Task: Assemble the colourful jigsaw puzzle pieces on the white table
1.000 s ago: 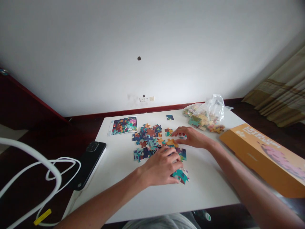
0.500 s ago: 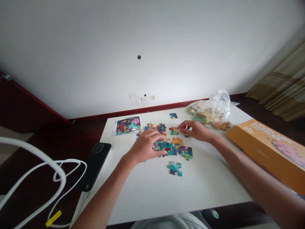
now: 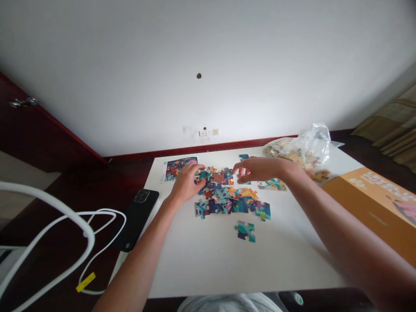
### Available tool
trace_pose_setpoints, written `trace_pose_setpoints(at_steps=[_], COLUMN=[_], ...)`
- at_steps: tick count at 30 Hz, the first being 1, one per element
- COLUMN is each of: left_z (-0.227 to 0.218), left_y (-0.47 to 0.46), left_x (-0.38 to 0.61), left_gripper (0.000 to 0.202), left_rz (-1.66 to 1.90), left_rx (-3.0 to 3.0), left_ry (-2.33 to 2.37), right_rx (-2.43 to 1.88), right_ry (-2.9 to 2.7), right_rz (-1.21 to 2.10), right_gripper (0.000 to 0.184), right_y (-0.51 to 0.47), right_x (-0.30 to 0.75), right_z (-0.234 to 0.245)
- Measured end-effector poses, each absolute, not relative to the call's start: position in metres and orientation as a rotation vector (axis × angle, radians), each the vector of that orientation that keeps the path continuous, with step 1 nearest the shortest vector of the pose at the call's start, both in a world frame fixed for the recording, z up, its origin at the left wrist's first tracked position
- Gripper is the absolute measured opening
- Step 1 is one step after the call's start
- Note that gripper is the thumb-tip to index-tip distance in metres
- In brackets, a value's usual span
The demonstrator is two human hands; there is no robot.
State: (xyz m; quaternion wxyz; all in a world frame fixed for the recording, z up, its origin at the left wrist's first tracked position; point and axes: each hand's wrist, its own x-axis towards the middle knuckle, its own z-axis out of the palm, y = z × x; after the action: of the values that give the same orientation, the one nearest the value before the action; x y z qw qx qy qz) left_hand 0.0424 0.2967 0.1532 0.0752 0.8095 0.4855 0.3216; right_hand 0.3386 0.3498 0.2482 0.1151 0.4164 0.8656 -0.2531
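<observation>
Across white table [image 3: 201,260], orange box [image 3: 373,203] parked aside at right edge, out of working space. Heaped mid-table, within both arms' reach: puzzle pieces [image 3: 224,195]. Pinching teal piece [image 3: 204,174] at heap's far-left rim with left hand [image 3: 186,182], fingers curled shut. Hovering right hand [image 3: 260,169] above far-right rim, fingers half-bent; possibly empty, cannot tell.

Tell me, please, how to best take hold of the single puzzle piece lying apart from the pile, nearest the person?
Best pinch the teal puzzle piece by two opposite edges, from above. It lies flat on the white table, clear of the pile, so only its thin rim offers a grip.
</observation>
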Motion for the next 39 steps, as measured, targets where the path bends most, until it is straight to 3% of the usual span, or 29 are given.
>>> trace_pose_setpoints(at_steps=[4, 11, 18, 25, 30, 39], left_z=[0.154, 0.149, 0.145, 0.144, 0.142, 0.141], left_y=[0.295, 0.295, 0.295, 0.292, 0.292, 0.290], left_x=[0.046, 0.050, 0.051, 0.057, 0.058, 0.059], left_gripper=[0.030, 0.027, 0.028, 0.030, 0.031, 0.031], left_rz=[0.924, 0.968, 0.965, 0.910, 0.893, 0.897], left_rx=[2.443, 2.397, 2.368, 2.331, 2.378, 2.404], left_ry=[1.440, 1.493, 1.519, 1.483, 1.465, 1.364], right_rx=[1.022, 0.695, 0.664, 0.449, 0.725, 1.447], right_ry=[2.737, 2.907, 2.936, 2.954, 2.856, 2.681], right_rz=[-0.723, -0.632, -0.545, -1.024, -1.180, -0.631], right_gripper=[0.043, 0.065, 0.047, 0.044, 0.052, 0.045], right_y=[0.326, 0.301, 0.299, 0.284, 0.299, 0.370], right_x=[0.315, 0.283, 0.276, 0.275, 0.296, 0.363], right_z=[0.243, 0.220, 0.209, 0.239, 0.264, 0.259])
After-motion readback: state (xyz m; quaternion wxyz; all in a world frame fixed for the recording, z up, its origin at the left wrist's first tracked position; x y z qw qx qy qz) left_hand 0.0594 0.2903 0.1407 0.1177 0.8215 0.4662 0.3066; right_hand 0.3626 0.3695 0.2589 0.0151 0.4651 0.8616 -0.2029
